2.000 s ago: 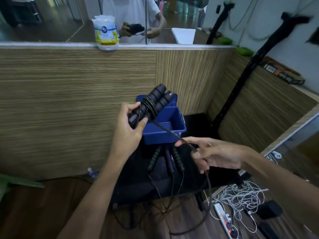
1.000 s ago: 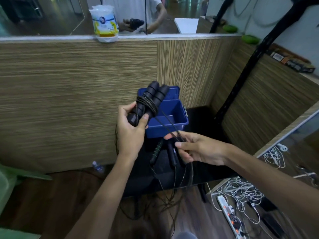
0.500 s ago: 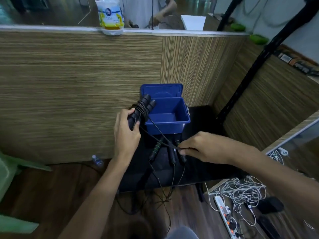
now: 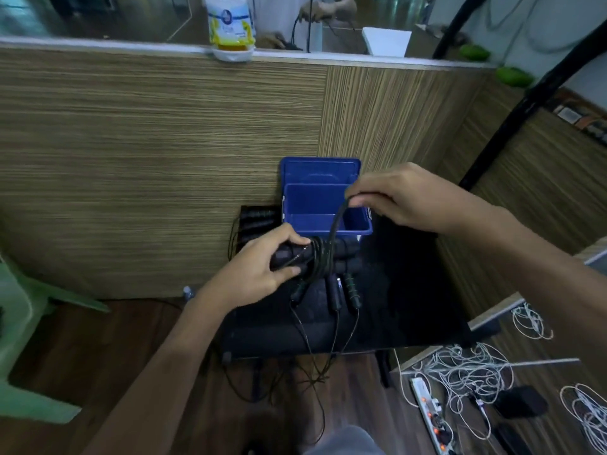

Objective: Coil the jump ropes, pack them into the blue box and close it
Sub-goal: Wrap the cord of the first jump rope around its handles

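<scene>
Black cord is mid-wrap: the left hand (image 4: 259, 270) clamps the paired jump rope handles (image 4: 315, 256) just before the open blue box (image 4: 325, 205), the right hand (image 4: 404, 195) pinches the cord (image 4: 335, 224) above, likely needing another turn.

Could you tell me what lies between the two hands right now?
In the head view, a taut stretch of black rope runs from the right hand down to the handles held in the left hand.
</scene>
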